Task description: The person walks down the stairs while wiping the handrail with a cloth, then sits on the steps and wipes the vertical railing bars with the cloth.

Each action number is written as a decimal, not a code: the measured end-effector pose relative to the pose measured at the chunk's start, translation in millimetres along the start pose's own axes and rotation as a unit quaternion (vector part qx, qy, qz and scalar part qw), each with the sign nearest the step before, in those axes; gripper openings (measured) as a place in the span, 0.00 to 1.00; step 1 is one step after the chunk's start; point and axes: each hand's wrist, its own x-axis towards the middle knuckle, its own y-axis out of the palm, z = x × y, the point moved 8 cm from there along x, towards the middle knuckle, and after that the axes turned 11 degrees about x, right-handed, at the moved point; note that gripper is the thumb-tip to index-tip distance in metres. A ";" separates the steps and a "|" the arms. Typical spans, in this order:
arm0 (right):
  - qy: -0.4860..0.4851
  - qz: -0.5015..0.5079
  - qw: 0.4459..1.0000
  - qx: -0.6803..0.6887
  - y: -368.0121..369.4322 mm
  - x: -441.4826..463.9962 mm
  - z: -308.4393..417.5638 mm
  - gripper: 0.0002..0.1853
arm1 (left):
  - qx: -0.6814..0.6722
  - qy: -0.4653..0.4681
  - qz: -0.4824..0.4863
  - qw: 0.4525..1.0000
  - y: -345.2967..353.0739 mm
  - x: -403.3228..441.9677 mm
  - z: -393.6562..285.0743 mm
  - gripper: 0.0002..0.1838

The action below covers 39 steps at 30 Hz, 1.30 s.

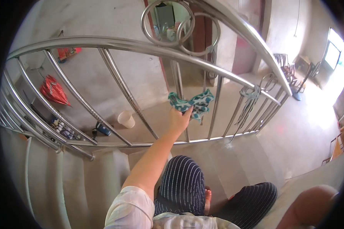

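My left hand (181, 119) reaches forward from the lower left and is closed on a green, white and dark patterned cloth (193, 102). The cloth is bunched up against a vertical bar (177, 79) of the metal stair railing (126, 45), seemingly wrapped partly around it. My fingers are mostly hidden by the fabric. Only the bent right arm (307, 206) shows at the lower right edge; its hand is out of view.
Stairs (74, 187) run down beneath my striped-trousered knees. Grey strips of cloth (249, 101) hang knotted on the railing to the right. Beyond the bars are a whitish bucket (126, 119), a red bag (54, 91) on the wall, and chairs near a bright doorway.
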 end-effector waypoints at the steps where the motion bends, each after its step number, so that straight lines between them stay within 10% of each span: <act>1: 0.038 0.005 0.999 -0.038 -14.7 12.5 -23.4 0.06 | 0.016 0.003 -0.001 1.000 1.7 -0.3 3.3 0.09; 6: 0.248 0.029 0.948 -0.197 -93.0 63.9 -129.0 0.06 | 0.004 0.005 -0.014 1.000 -0.7 -1.9 -2.9 0.09; 12: 0.445 0.205 0.808 -0.329 -144.0 -80.9 -143.6 0.07 | 0.008 -0.037 0.036 0.999 5.0 -6.7 0.4 0.10; 28: 0.694 0.288 0.310 -0.582 -687.2 -50.7 -144.8 0.14 | 0.081 -0.072 0.028 0.994 7.3 -17.7 18.2 0.10; 33: 0.749 0.290 0.103 -0.587 -749.7 -64.4 -140.8 0.17 | 0.027 -0.038 0.034 0.998 15.3 -39.3 29.0 0.09; 34: 0.706 0.224 -0.010 -0.671 -749.9 -44.6 -132.4 0.15 | 0.047 -0.066 0.060 0.995 15.8 -44.4 33.4 0.09; 39: 0.191 -0.136 -0.486 -0.842 -549.9 63.1 -114.8 0.15 | 0.053 -0.015 0.055 0.997 -33.8 20.0 -37.2 0.08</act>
